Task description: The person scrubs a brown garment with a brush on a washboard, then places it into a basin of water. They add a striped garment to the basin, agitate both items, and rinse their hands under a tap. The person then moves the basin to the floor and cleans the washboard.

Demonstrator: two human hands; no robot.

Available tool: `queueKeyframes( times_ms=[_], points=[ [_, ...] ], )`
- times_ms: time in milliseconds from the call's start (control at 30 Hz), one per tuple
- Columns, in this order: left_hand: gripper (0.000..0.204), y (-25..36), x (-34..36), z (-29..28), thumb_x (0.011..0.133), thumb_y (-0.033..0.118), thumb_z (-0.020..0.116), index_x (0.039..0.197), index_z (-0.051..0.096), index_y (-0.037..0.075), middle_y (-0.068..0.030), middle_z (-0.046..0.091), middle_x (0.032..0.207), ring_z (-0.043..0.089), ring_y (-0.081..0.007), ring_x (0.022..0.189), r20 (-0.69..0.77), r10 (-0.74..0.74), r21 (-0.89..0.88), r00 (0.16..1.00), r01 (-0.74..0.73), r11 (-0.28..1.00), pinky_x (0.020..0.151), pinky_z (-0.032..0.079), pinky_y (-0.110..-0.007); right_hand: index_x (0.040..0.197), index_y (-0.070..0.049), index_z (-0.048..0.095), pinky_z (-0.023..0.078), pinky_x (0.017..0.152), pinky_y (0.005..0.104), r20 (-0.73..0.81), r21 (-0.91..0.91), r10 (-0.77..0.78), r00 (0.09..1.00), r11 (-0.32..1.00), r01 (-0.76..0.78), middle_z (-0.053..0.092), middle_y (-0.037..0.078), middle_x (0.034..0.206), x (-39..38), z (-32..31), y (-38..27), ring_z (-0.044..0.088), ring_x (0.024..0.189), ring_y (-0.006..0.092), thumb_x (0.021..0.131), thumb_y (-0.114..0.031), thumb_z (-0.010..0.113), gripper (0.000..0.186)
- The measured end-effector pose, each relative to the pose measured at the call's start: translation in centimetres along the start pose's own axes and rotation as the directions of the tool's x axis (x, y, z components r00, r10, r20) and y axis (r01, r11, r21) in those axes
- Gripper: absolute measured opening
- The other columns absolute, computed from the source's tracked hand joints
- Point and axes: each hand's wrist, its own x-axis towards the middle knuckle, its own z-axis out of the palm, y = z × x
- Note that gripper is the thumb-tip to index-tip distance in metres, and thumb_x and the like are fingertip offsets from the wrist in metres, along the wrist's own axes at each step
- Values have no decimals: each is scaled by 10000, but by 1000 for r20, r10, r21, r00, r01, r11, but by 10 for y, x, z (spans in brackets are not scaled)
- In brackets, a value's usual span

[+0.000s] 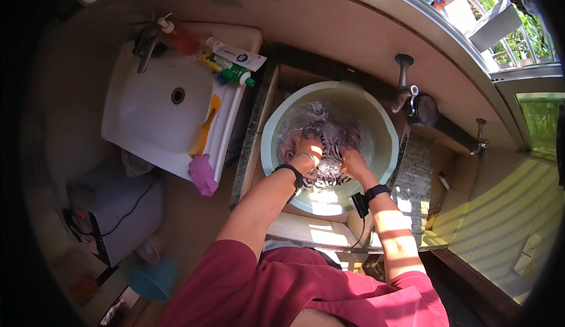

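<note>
A round pale green basin (270,141) holds water and a wet bunched garment (327,180) with black-and-white stripes. Paler, pinkish folds show beside the stripes, partly under the rippling water. My left hand (308,149) is down in the basin, its fingers closed on the cloth at the left of the bundle. At the bundle's right side, my right hand (353,164) grips the striped fabric. Water and cloth hide the fingertips of both. Dark bands circle both wrists, and a small black device hangs by the right one.
The basin sits in a stone-edged trough under a wall tap (406,94). To the left, a white washbasin (147,103) carries a pump bottle (179,37), tubes (235,54), an orange-yellow tool (206,127) and a purple cloth (203,175). A ribbed stone slab (412,180) lies right.
</note>
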Motion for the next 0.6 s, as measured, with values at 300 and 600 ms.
queueKeyframes(
  times_ms=[300,600],
  points=[
    [427,-25,-136,-56,930,131,705,1349,656,66,-258,276,1696,108,-561,1577,-389,181,-115,903,-242,963,1196,173,-781,1344,-103,691,489,1044,468,-256,-186,31,966,979,-80,640,130,1339,-162,-54,-71,565,1249,387,878,-144,804,482],
    [250,-11,-179,-45,845,117,777,1077,703,62,-171,622,1224,479,-433,1366,-538,266,-127,800,-389,912,1084,304,-716,1289,-41,691,535,963,476,-222,-64,-43,974,998,29,696,185,1142,-198,-73,-105,642,1097,401,897,-161,795,423]
  ],
)
